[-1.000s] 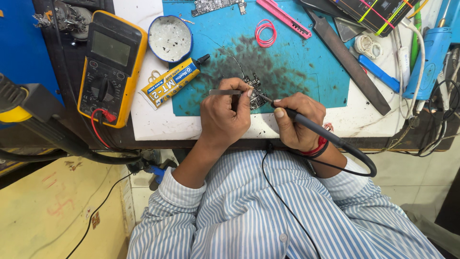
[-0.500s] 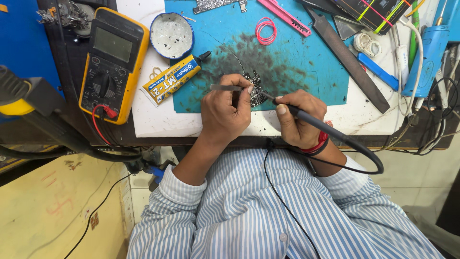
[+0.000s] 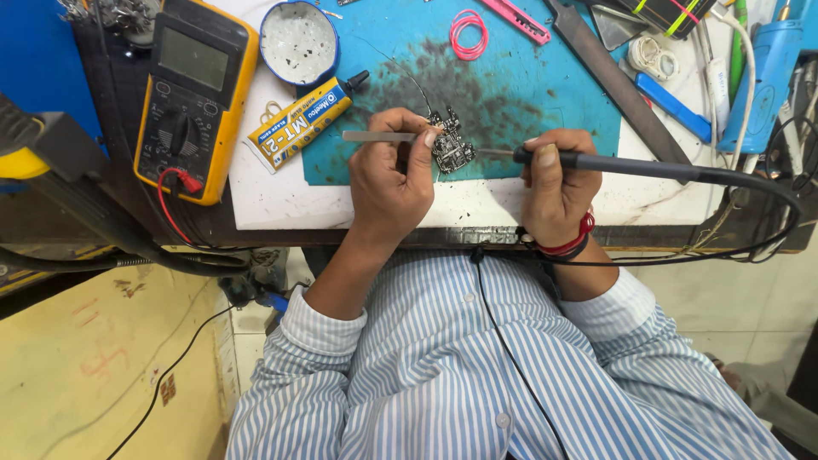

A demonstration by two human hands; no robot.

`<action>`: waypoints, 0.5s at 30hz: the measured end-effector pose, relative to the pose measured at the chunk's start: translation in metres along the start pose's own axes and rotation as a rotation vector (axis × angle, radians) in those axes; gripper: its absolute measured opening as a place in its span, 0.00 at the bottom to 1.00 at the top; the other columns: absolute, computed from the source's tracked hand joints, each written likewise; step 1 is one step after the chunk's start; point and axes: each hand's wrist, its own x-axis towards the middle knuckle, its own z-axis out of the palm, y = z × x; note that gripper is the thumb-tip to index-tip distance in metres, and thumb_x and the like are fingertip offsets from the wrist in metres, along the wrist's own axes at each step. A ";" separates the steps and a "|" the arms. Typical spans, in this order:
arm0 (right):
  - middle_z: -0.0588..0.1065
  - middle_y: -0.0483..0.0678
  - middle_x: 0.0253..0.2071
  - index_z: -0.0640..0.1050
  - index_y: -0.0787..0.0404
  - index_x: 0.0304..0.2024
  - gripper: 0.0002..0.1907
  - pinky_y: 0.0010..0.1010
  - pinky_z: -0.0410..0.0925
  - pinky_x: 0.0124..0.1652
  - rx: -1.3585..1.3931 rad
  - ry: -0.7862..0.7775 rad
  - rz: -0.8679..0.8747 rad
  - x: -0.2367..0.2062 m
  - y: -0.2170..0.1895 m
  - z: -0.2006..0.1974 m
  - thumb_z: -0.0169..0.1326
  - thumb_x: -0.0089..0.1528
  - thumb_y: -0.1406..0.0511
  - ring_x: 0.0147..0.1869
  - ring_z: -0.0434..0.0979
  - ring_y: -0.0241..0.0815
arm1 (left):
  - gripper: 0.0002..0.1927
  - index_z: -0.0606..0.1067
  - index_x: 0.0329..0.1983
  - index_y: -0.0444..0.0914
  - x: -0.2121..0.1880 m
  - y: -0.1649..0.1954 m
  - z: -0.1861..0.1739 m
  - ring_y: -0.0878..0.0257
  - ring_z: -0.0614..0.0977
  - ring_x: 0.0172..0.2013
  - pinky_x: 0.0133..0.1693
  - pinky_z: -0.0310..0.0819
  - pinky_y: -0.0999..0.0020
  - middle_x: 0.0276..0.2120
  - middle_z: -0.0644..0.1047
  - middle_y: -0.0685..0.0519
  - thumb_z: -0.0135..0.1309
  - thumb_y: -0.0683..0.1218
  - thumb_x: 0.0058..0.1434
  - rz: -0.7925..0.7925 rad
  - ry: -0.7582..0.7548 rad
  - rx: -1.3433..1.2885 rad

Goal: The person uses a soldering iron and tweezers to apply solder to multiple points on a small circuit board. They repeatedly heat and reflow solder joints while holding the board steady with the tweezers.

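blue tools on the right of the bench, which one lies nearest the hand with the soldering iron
The flat blue handle lying slanted beside the long dark file. It is closer to the right hand than the bulkier light-blue tool at the bench's far right edge.

Your white worktop (image 3: 281, 200) carries a stained blue rectangular mat (image 3: 554, 94), a yellow-cased black multimeter (image 3: 192, 94), a round blue tin (image 3: 298, 41) and a yellow glue tube with black cap (image 3: 298, 123). On the mat: small dark circuit board (image 3: 450, 146), pink rubber band (image 3: 468, 32), long grey metal file (image 3: 613, 81).
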 end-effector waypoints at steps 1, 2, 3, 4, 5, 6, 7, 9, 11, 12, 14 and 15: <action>0.73 0.46 0.34 0.71 0.64 0.52 0.08 0.19 0.62 0.33 -0.001 0.002 -0.011 0.001 0.000 0.000 0.47 0.78 0.65 0.31 0.68 0.28 | 0.04 0.72 0.47 0.33 -0.002 -0.003 0.001 0.70 0.82 0.32 0.34 0.75 0.75 0.37 0.81 0.52 0.54 0.39 0.73 0.004 0.004 -0.001; 0.73 0.46 0.34 0.71 0.64 0.52 0.08 0.19 0.63 0.33 -0.003 0.004 -0.021 0.001 0.001 -0.001 0.47 0.78 0.65 0.31 0.68 0.28 | 0.04 0.72 0.46 0.33 -0.004 -0.006 0.002 0.70 0.82 0.32 0.34 0.75 0.76 0.38 0.81 0.52 0.54 0.38 0.73 0.007 0.008 -0.002; 0.73 0.47 0.37 0.71 0.65 0.53 0.08 0.20 0.64 0.34 -0.016 0.005 -0.044 0.000 0.001 -0.001 0.48 0.78 0.65 0.32 0.69 0.29 | 0.03 0.73 0.47 0.33 -0.003 -0.008 0.003 0.70 0.80 0.31 0.33 0.73 0.76 0.38 0.81 0.51 0.55 0.38 0.73 -0.011 0.007 -0.038; 0.74 0.48 0.40 0.70 0.65 0.54 0.08 0.20 0.65 0.35 -0.030 0.006 -0.067 -0.002 -0.001 -0.001 0.48 0.78 0.66 0.33 0.70 0.30 | 0.03 0.73 0.47 0.33 -0.005 -0.007 0.004 0.70 0.78 0.31 0.32 0.71 0.76 0.38 0.81 0.51 0.55 0.38 0.73 -0.031 0.005 -0.076; 0.74 0.49 0.43 0.70 0.66 0.55 0.08 0.21 0.66 0.36 -0.043 0.007 -0.093 -0.001 -0.002 0.000 0.48 0.78 0.66 0.35 0.71 0.30 | 0.03 0.73 0.47 0.33 -0.007 -0.003 0.003 0.70 0.76 0.30 0.32 0.69 0.76 0.39 0.81 0.50 0.55 0.37 0.73 -0.046 0.005 -0.111; 0.75 0.49 0.42 0.71 0.66 0.54 0.07 0.21 0.66 0.35 -0.042 -0.013 -0.081 0.000 -0.005 0.000 0.48 0.77 0.67 0.34 0.71 0.30 | 0.04 0.72 0.49 0.33 -0.007 0.001 0.000 0.72 0.75 0.29 0.31 0.68 0.78 0.39 0.82 0.50 0.54 0.37 0.74 -0.061 -0.014 -0.209; 0.75 0.49 0.41 0.71 0.66 0.54 0.07 0.20 0.65 0.34 -0.042 -0.031 -0.072 0.001 -0.007 0.000 0.48 0.77 0.67 0.33 0.70 0.30 | 0.05 0.70 0.50 0.33 -0.006 0.006 -0.002 0.73 0.75 0.28 0.31 0.68 0.79 0.39 0.83 0.50 0.54 0.37 0.75 -0.073 -0.034 -0.308; 0.76 0.48 0.39 0.72 0.67 0.52 0.06 0.21 0.66 0.34 -0.053 -0.064 -0.083 0.004 -0.009 -0.001 0.48 0.76 0.68 0.32 0.71 0.30 | 0.08 0.68 0.54 0.34 -0.012 0.025 -0.009 0.73 0.77 0.29 0.31 0.71 0.79 0.39 0.82 0.49 0.53 0.38 0.76 -0.101 -0.131 -0.526; 0.76 0.48 0.36 0.72 0.67 0.50 0.06 0.22 0.68 0.33 -0.079 -0.088 -0.121 0.007 -0.009 -0.002 0.48 0.75 0.69 0.31 0.73 0.30 | 0.11 0.68 0.59 0.34 -0.030 0.062 -0.024 0.69 0.80 0.33 0.35 0.75 0.76 0.43 0.81 0.48 0.51 0.39 0.76 -0.161 -0.398 -0.837; 0.76 0.48 0.35 0.73 0.67 0.51 0.06 0.22 0.67 0.33 -0.085 -0.095 -0.100 0.007 -0.009 -0.003 0.49 0.75 0.69 0.31 0.73 0.30 | 0.12 0.69 0.60 0.34 -0.036 0.080 -0.034 0.67 0.82 0.36 0.38 0.77 0.74 0.45 0.82 0.47 0.51 0.40 0.75 -0.217 -0.580 -1.027; 0.75 0.47 0.31 0.73 0.68 0.51 0.06 0.22 0.67 0.33 -0.074 -0.128 -0.059 0.007 -0.008 -0.004 0.49 0.76 0.69 0.30 0.72 0.30 | 0.09 0.72 0.57 0.32 -0.029 0.093 -0.052 0.65 0.84 0.43 0.43 0.81 0.75 0.48 0.81 0.48 0.52 0.42 0.80 -0.153 -1.083 -1.065; 0.75 0.48 0.33 0.73 0.68 0.52 0.06 0.22 0.67 0.33 -0.083 -0.134 -0.068 0.008 -0.008 -0.002 0.49 0.77 0.69 0.31 0.72 0.31 | 0.10 0.72 0.56 0.32 -0.025 0.099 -0.047 0.63 0.83 0.43 0.44 0.79 0.73 0.48 0.80 0.48 0.51 0.44 0.81 -0.096 -1.188 -1.126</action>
